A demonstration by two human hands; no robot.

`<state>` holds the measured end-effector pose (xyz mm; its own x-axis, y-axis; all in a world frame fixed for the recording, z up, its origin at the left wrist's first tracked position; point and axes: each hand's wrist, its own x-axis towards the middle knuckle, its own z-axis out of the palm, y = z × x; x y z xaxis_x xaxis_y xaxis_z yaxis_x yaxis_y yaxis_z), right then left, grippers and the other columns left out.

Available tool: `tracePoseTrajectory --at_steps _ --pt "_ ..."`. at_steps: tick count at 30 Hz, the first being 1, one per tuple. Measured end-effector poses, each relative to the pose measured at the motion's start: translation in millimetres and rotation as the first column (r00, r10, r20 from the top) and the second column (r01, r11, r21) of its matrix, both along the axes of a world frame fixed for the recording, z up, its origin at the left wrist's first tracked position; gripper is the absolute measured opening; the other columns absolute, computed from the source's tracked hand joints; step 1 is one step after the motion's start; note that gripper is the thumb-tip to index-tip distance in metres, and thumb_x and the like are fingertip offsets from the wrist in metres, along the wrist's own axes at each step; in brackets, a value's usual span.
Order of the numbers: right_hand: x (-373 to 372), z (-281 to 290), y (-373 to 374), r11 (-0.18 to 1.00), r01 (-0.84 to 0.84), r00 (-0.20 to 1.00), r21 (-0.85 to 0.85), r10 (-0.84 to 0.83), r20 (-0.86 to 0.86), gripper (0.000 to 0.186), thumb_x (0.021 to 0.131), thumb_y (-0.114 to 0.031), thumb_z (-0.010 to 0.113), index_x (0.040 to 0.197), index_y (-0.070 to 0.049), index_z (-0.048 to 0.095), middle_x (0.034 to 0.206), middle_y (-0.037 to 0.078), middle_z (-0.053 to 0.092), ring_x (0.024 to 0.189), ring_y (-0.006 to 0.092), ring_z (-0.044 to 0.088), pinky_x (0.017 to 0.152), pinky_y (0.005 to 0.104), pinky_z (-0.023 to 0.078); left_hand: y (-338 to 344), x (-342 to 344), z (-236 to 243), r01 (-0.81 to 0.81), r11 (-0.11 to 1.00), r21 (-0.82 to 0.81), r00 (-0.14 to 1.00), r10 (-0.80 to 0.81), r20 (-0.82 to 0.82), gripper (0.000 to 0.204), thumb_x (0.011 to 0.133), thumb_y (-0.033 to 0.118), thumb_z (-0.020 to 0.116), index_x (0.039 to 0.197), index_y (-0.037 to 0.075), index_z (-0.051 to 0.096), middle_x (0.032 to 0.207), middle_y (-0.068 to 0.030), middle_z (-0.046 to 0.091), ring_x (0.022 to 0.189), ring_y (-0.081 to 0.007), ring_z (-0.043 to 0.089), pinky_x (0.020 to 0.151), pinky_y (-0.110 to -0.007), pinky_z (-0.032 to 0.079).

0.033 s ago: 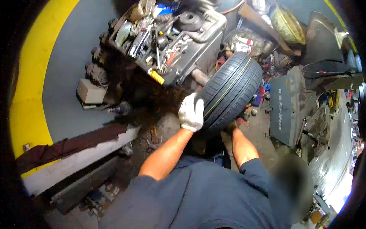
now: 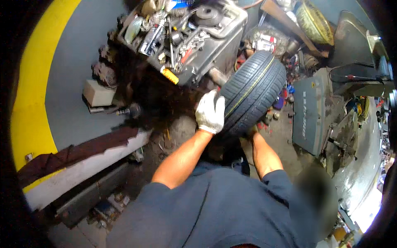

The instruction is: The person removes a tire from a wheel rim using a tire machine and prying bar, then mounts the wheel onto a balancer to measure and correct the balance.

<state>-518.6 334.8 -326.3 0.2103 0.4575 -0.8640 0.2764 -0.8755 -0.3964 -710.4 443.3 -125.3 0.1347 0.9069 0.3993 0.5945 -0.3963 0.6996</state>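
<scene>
Stretching along the left side, a grey painted surface [image 2: 87,53] bordered by a broad yellow band [image 2: 35,89] curves with the lens, while the person's dark blue short-sleeved shirt [image 2: 206,206] fills the lower middle. Toward the top stands a dark grey cart-like unit with a moulded top [image 2: 223,51], crowded with tools and loose parts.

Just beyond the person's body, a black rubber tyre [image 2: 251,96] leans at a slant near the centre, a thin yellow line running around its grooved tread. It lies between the cart-like unit and a blue-grey metal case [image 2: 308,115] at the right; whether it rests on the floor cannot be told. A grimy yellowish oval piece [image 2: 313,27] sits farther up on the right.

The left hand [image 2: 210,112], in a white knitted glove, is part-closed about the tyre's left edge, fingers together and thumb set apart against the tread side. The right forearm [image 2: 264,155] reaches up to the tyre's lower right, but the right hand is mostly hidden behind the rubber, so its opening and hold cannot be told.

Smaller still are an off-white box [image 2: 99,93] by the grey surface, a dark spray can [image 2: 149,39] and an orange-yellow piece [image 2: 169,76] at the unit's near edge.
</scene>
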Motion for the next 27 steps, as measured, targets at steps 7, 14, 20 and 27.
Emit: tracePoseTrajectory --at_steps 7,14,20,27 --pt "68 90 -2 0.829 -0.553 0.523 0.085 0.266 0.81 0.026 0.095 -0.021 0.054 0.1 -0.002 0.072 0.103 0.022 0.072 0.095 0.0372 0.068 0.083 0.0395 0.052 19 -9 2 -0.014 0.858 -0.513 0.895 0.239 0.377 0.028 0.096 0.028 0.069 0.101 0.0 0.071 0.094 -0.0122 0.073 0.087 -0.0282 0.07 0.082 -0.037 0.053" --pt "-39 229 78 0.456 0.61 0.497 0.648 -0.857 0.135 0.056 0.103 -0.042 0.048 0.114 0.01 0.066 0.112 0.017 0.071 0.101 0.0253 0.063 0.092 0.0377 0.047 78 -69 -180 0.702 0.417 -0.577 -0.012 0.817 0.576 0.03 0.103 0.036 0.06 0.114 0.008 0.063 0.101 -0.0021 0.066 0.087 -0.0175 0.065 0.078 -0.031 0.056" --pt "-60 211 49 0.451 0.439 0.503 0.777 -0.84 0.204 0.046 0.106 -0.031 0.041 0.122 0.005 0.066 0.117 0.012 0.07 0.099 0.0233 0.066 0.093 0.0358 0.051 85 -61 -174 0.781 0.503 -0.371 -0.113 0.697 0.708 0.022 0.106 0.02 0.052 0.12 0.008 0.064 0.108 -0.0028 0.07 0.097 -0.0175 0.069 0.084 -0.034 0.058" --pt "-106 222 93 0.254 0.643 0.306 0.722 -0.95 0.062 0.06 0.1 -0.049 0.045 0.131 -0.001 0.063 0.128 0.013 0.067 0.111 0.0315 0.066 0.1 0.0436 0.052 84 -74 -171 0.904 0.308 -0.296 0.007 0.681 0.732 0.019 0.101 0.013 0.049 0.111 0.003 0.063 0.091 -0.008 0.067 0.076 -0.0213 0.071 0.068 -0.035 0.061"
